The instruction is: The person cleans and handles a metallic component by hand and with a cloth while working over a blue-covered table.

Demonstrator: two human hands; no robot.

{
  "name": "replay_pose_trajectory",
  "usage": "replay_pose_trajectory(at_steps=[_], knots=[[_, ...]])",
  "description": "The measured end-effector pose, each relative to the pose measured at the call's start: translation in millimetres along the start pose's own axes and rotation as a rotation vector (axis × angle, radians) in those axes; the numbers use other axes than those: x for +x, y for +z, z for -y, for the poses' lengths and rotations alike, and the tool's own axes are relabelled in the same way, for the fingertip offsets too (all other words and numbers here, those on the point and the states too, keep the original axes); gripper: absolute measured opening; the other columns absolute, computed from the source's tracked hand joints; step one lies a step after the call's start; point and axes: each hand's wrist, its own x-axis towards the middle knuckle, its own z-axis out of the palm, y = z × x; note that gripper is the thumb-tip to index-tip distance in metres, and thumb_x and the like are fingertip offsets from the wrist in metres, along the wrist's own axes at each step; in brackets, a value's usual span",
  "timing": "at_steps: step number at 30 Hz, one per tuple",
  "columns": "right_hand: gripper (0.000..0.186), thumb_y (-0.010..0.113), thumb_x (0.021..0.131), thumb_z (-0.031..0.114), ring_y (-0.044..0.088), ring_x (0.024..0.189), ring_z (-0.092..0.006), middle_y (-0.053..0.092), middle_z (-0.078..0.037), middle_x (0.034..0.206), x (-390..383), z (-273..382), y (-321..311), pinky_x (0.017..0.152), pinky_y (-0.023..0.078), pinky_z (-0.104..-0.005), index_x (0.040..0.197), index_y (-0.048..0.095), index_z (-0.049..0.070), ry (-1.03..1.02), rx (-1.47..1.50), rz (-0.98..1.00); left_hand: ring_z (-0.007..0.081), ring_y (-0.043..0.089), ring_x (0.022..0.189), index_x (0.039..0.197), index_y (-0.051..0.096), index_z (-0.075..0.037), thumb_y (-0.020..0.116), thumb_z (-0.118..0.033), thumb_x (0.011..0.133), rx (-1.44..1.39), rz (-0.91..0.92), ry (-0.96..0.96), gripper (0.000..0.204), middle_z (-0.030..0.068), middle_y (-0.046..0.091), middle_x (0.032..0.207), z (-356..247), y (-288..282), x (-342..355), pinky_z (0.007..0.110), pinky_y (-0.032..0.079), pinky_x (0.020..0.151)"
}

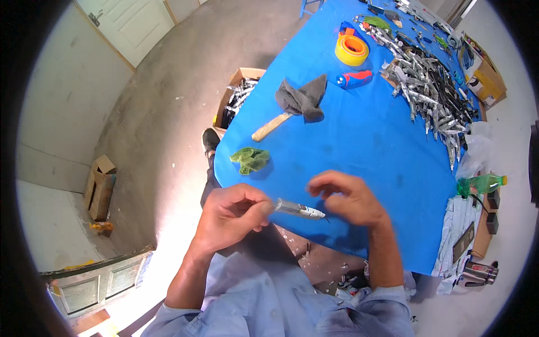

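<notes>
My left hand [236,216] is closed, pinching one end of a slim silver pen-shaped tube [297,209] between thumb and fingers. The tube points right over the near edge of the blue-covered table [359,151], and its printed far end narrows to a thin dark tip. Beside that tip my right hand [351,199] hovers with loosely curled fingers, slightly blurred, and nothing shows in them. A crumpled green cloth [250,160] lies ahead of my left hand. Farther off rests a wooden handle [272,127] next to a grey cloth [303,96].
A heap of silver and black tubes [429,90] covers the table's far right. Yellow tape [352,50] and a red-blue bottle [355,79] sit beyond the cloths. A green plastic bottle [481,185] lies at the right edge. Left of the table stands a cardboard box [228,98] of tubes.
</notes>
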Motion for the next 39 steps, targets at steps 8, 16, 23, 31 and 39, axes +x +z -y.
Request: replay_pose_trajectory(at_steps=[8, 16, 23, 31, 39], knots=[[0.019, 0.07, 0.102, 0.022, 0.066, 0.079, -0.0332, 0.066, -0.015, 0.087, -7.0, 26.0, 71.6, 0.071, 0.05, -0.0437, 0.108, 0.068, 0.004, -0.041, -0.178, 0.141, 0.0121, 0.07, 0.081, 0.108, 0.075, 0.001, 0.075, -0.001, 0.097, 0.125, 0.051, 0.134, 0.011, 0.0087, 0.075, 0.099, 20.2, -4.8, -13.4, 0.026, 0.057, 0.07], [0.021, 0.07, 0.102, 0.016, 0.069, 0.08, -0.0287, 0.07, -0.016, 0.092, -13.5, 25.9, 119.1, 0.072, 0.052, -0.0406, 0.118, 0.067, 0.002, -0.006, -0.035, 0.066, 0.0316, 0.067, 0.111, 0.107, 0.079, -0.007, 0.085, 0.0, 0.079, 0.736, -0.075, 0.584, 0.029, 0.016, 0.067, 0.134, 22.8, -24.1, -38.7, 0.04, 0.058, 0.086], [0.018, 0.067, 0.102, 0.013, 0.068, 0.084, -0.0369, 0.069, -0.018, 0.095, -11.6, 39.5, 149.2, 0.075, 0.053, -0.0439, 0.115, 0.065, 0.001, 0.0, -0.094, 0.02, 0.0366, 0.068, 0.115, 0.102, 0.077, -0.002, 0.084, 0.002, 0.077, 0.767, -0.161, 0.698, 0.026, 0.0162, 0.068, 0.132, 35.9, -37.7, -56.7, 0.045, 0.057, 0.093], [0.021, 0.064, 0.098, 0.004, 0.069, 0.085, -0.038, 0.069, -0.019, 0.093, -0.6, 39.7, 182.2, 0.075, 0.054, -0.0422, 0.118, 0.064, -0.002, -0.175, -0.33, -0.015, 0.0392, 0.066, 0.114, 0.1, 0.07, 0.004, 0.08, 0.003, 0.079, 0.781, -0.23, 0.719, 0.023, 0.0178, 0.067, 0.127, 43.6, -59.7, -74.4, 0.047, 0.058, 0.096], [0.02, 0.065, 0.098, 0.006, 0.07, 0.084, -0.0424, 0.07, -0.022, 0.094, 5.1, 45.7, 204.9, 0.073, 0.055, -0.0457, 0.116, 0.067, -0.002, -0.227, -0.366, 0.002, 0.0384, 0.067, 0.112, 0.097, 0.068, 0.002, 0.078, 0.007, 0.075, 0.781, -0.28, 0.718, 0.025, 0.0171, 0.068, 0.123, 59.3, -76.2, -88.7, 0.047, 0.057, 0.095]])
